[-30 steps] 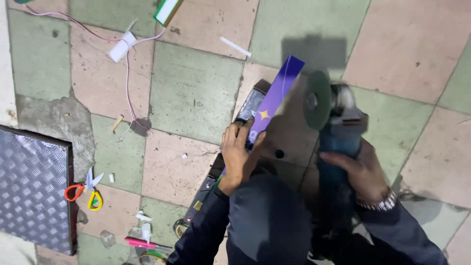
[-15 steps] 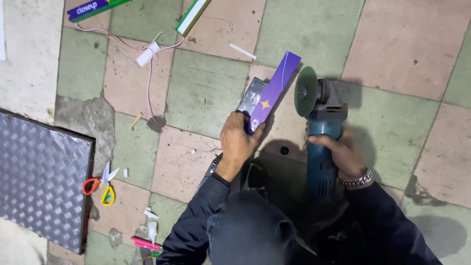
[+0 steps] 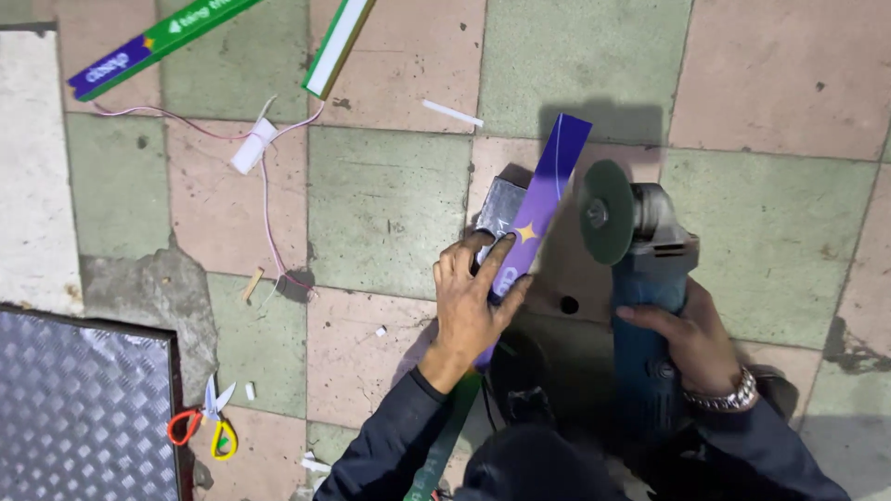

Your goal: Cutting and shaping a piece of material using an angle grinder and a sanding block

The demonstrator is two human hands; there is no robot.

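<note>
While the left hand (image 3: 475,301) still presses the purple strip (image 3: 541,209) onto the metal block (image 3: 497,206) on the tiled floor (image 3: 390,199), the right hand (image 3: 682,339), fingers wrapped around the angle grinder (image 3: 640,278), has swung its disc (image 3: 605,211) just beside the strip.

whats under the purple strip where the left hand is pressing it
A grey metal block sits under the purple strip, on the tiled floor. The left hand and the strip cover most of the block, so its full shape is hidden.
</note>
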